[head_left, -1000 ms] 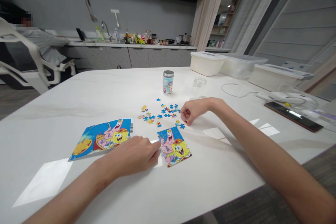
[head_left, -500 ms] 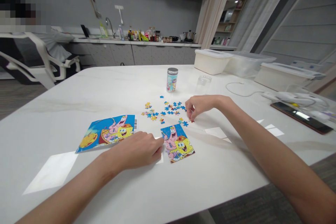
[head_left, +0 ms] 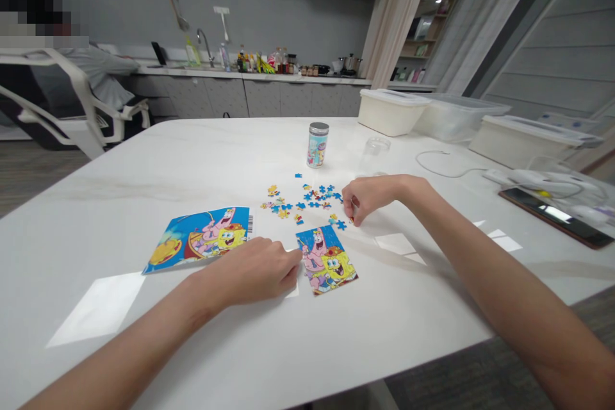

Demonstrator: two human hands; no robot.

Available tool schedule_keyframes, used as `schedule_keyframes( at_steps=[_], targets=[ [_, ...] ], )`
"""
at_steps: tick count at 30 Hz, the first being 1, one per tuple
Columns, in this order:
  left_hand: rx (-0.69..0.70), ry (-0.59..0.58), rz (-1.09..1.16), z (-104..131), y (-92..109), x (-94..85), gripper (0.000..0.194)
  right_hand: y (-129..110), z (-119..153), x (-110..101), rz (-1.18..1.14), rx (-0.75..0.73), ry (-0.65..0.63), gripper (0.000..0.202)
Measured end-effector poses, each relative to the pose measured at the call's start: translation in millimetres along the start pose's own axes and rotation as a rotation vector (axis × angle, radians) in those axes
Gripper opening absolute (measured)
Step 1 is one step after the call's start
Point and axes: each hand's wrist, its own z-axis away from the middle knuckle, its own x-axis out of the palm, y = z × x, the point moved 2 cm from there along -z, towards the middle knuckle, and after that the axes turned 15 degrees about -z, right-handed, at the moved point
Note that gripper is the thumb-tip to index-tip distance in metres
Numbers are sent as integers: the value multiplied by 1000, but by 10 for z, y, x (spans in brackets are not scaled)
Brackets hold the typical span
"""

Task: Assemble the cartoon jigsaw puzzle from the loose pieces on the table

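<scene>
A partly assembled jigsaw puzzle (head_left: pixel 331 261), with a pink starfish and a yellow sponge character, lies flat in front of me. My left hand (head_left: pixel 262 271) rests at its left edge, fingers curled, the fingertips touching or almost touching it. Whether anything is in those fingers is hidden. Beyond the puzzle, my right hand (head_left: pixel 361 197) pinches a small puzzle piece (head_left: pixel 352 220) at the table surface. Several loose puzzle pieces (head_left: pixel 314 204), mostly blue and yellow, are scattered left of that hand. Left of the puzzle lies a picture sheet (head_left: pixel 199 240) with the same characters, slightly bent.
A printed tin (head_left: pixel 318 146) with a silver lid stands behind the pieces, a clear container (head_left: pixel 376 150) to its right. Storage boxes (head_left: pixel 391 112), a white cable (head_left: pixel 432 170) and a phone (head_left: pixel 552 216) occupy the right side. A person (head_left: pixel 103 73) sits at far left.
The view has shifted slightly. Both hands keep almost the same places, the right one still pinching at the small piece beside the loose pieces.
</scene>
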Motion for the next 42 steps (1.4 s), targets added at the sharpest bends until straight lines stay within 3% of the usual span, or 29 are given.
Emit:
schedule_keyframes(
  at_steps=[12, 16, 19, 23, 26, 29, 36, 42],
  targets=[
    [-25, 69, 60, 15, 8, -29, 22, 143, -65, 49, -117, -81, -60, 15],
    [-46, 50, 77, 13, 10, -44, 23, 7, -7, -17, -151, -158, -26, 27],
    [-171, 44, 177, 8, -26, -59, 21, -198, 54, -19, -226, -275, 7, 18],
    [-378, 91, 526, 9, -110, -79, 23, -371, 49, 206, -559, -303, 145, 26],
    [-436, 110, 818, -3, -145, -84, 28, -407, -3, 472, -848, -235, 249, 29],
    [-449, 134, 972, -28, -152, -80, 27, -448, -18, 647, -1075, -196, 347, 24],
    [-521, 135, 1128, -68, -162, -27, 20, -513, 55, 737, -1335, -130, 287, 23],
    [-533, 86, 1166, -93, -181, 35, 23, -515, 66, 791, -1388, -127, 218, 24]
  ],
)
